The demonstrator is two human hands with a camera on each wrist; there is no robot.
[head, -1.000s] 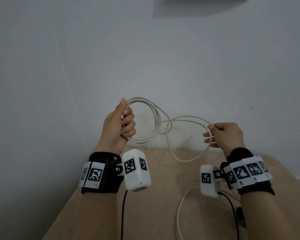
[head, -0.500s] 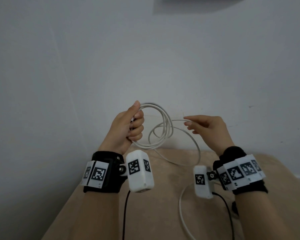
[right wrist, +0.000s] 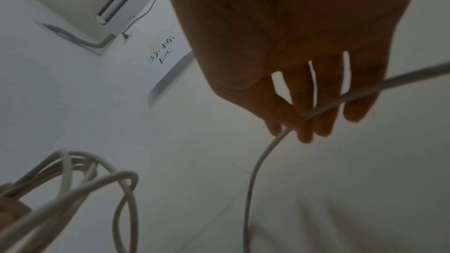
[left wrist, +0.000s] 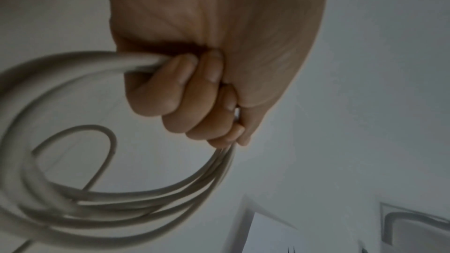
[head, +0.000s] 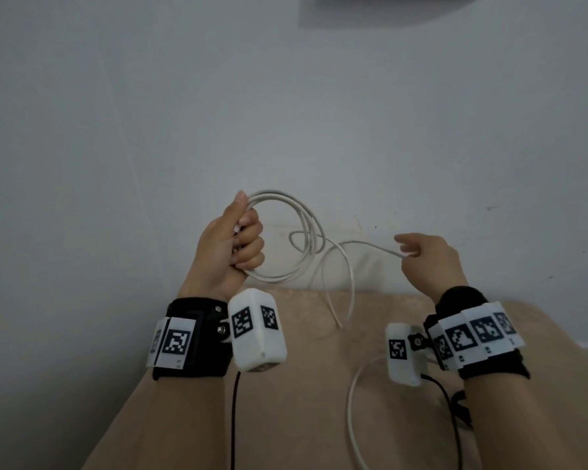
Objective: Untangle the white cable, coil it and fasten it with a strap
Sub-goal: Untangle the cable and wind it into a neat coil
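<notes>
Several loops of the white cable [head: 294, 239] sit gripped in my left hand [head: 230, 247], raised above the table [head: 319, 385]. My right hand [head: 428, 257] pinches the free run to the right; I'd guide it round evenly, matching loop size, keeping tension light so no twist builds.

open air between hands, slack white cable [head: 336, 266] crossing it
</notes>
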